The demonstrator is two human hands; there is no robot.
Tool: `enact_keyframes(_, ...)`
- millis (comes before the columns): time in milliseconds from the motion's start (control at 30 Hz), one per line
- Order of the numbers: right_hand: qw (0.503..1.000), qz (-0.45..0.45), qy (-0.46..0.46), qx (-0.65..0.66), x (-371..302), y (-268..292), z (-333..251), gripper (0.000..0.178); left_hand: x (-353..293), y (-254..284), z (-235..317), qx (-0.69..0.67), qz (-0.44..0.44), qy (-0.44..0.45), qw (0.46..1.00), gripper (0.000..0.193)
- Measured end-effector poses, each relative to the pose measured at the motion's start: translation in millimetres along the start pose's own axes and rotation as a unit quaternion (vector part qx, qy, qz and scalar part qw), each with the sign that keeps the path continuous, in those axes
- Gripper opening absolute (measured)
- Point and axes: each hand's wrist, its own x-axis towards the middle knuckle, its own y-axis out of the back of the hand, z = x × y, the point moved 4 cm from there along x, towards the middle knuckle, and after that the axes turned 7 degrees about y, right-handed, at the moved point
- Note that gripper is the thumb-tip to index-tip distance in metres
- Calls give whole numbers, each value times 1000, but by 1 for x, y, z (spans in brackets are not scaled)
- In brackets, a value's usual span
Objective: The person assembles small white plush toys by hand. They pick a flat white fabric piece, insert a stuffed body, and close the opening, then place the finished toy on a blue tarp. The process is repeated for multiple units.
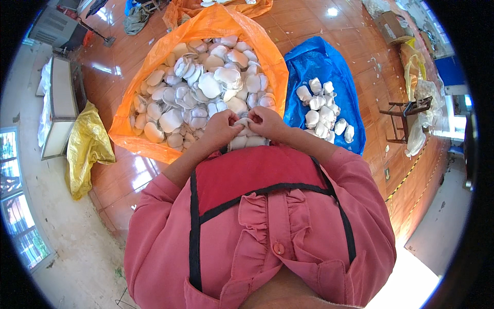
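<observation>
My left hand [222,126] and my right hand [266,122] meet in front of my red apron, fingers pinched on a soft white cloth piece [244,122]. A narrow part of it bends between the fingertips; its exact kind is not clear. Right below, at the apron's upper edge, lie more pale padded pieces [248,141], partly hidden by my hands. Beyond my hands, a large orange sack [126,116] with its mouth spread wide holds a heap of rounded white pads [210,85], some with greyish edges.
To the right, a blue sheet [347,82] carries several white bundles [324,110]. A yellow sack [90,149] slumps by a white cabinet [60,136] at left. At right stand a wooden stool [399,121] and a cardboard box [392,27]. Another orange sheet [180,11] lies at the far side.
</observation>
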Motion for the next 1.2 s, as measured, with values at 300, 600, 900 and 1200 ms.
enact_keyframes(300,999,-12,30,-2,1,3,-9,28,6,-8,8,41,85,-34,995,20)
enact_keyframes(600,979,141,-5,145,3,22,-20,33,-5,15,25,22,270,-190,944,17)
enact_keyframes(900,991,-51,83,96,29,34,-28,63,-12,31,66,96,201,-379,898,23)
enact_keyframes(1200,968,-21,116,223,15,52,-28,44,-11,39,88,5,117,-347,931,29)
